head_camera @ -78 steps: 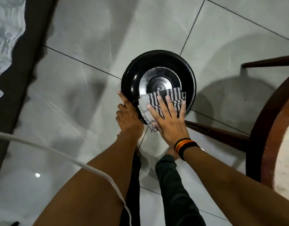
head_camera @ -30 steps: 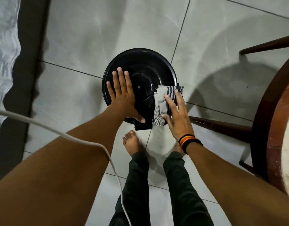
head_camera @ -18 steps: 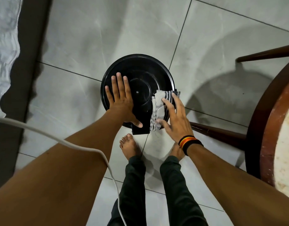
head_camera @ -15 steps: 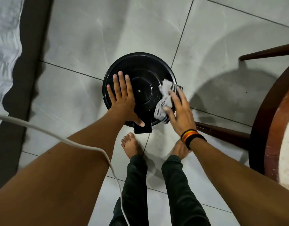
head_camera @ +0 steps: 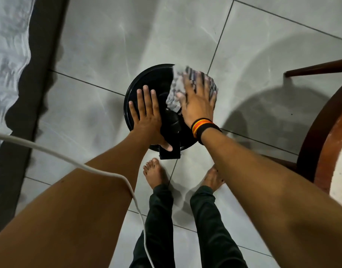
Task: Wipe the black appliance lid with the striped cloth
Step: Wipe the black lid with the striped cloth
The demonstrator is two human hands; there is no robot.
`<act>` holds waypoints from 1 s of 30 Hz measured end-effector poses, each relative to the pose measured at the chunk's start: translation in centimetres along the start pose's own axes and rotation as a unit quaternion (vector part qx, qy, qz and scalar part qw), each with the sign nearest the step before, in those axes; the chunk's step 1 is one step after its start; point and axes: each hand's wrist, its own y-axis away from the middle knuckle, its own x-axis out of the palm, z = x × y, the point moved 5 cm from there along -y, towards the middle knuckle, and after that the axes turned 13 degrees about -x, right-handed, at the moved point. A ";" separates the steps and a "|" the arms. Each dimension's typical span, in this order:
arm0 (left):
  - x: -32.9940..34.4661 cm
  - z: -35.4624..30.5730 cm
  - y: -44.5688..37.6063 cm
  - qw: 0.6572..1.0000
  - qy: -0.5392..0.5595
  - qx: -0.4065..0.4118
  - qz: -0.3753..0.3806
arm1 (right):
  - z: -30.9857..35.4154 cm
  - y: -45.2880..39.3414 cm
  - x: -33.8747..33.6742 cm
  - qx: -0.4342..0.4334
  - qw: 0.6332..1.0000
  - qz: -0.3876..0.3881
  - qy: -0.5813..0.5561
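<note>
The round black appliance lid [head_camera: 156, 78] is held above the tiled floor, top side up, with a square tab at its near edge. My left hand [head_camera: 147, 111] lies flat on the lid's left half, fingers spread, thumb by the tab. My right hand [head_camera: 198, 101] presses the grey and black striped cloth [head_camera: 175, 93] flat against the lid's far right part; hand and cloth are blurred by motion. The cloth spreads out beyond my fingers to the lid's rim. An orange and black band circles my right wrist.
A dark wooden round table [head_camera: 324, 136] and its legs stand at the right. A white cable [head_camera: 73, 161] crosses over my left forearm. My bare feet [head_camera: 156, 173] stand on grey tiles below the lid. A grey fabric edge [head_camera: 7, 55] lies along the left.
The lid was turned over from its shiny underside to its black top. My right hand has swept the cloth from the lid's near right edge up to its far right. My left hand stays flat.
</note>
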 end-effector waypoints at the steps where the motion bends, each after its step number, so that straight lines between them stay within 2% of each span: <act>1: 0.0 0.0 0.0 1.000 0.000 0.001 0.001 | 0.1 0.6 0.2 0.048 0.998 -0.011 -0.033; 2: 0.1 0.0 -0.1 1.000 -0.001 0.002 0.003 | 0.4 1.4 0.5 0.065 0.997 -0.015 -0.042; 7: 0.3 0.2 -0.3 1.000 0.000 0.006 -0.004 | 2.2 4.7 1.7 0.006 1.000 0.004 0.003; 13: 0.5 0.1 -0.5 1.000 0.003 0.001 -0.015 | 2.5 1.4 1.0 0.050 0.999 -0.022 0.002; 16: 0.6 0.2 -0.5 1.000 0.014 0.010 -0.024 | 0.8 1.8 0.7 0.129 0.988 -0.070 -0.054; 18: 0.7 0.2 -0.6 0.999 0.018 0.018 -0.021 | 0.3 3.2 0.9 0.157 0.980 -0.075 -0.098; 20: 0.8 0.2 -0.7 0.999 0.016 0.023 -0.024 | 0.7 5.4 1.4 0.114 0.989 -0.047 -0.080; 23: 0.9 0.4 -0.6 0.999 0.019 0.027 -0.041 | 2.1 7.8 2.6 0.003 1.000 0.011 0.021; 27: 0.8 0.4 -0.4 0.998 0.024 0.032 -0.057 | 3.3 6.4 3.1 -0.115 0.985 0.080 0.103; 30: 0.8 0.5 -0.1 0.997 0.029 0.036 -0.060 | 3.1 5.7 2.2 -0.193 0.970 0.107 0.105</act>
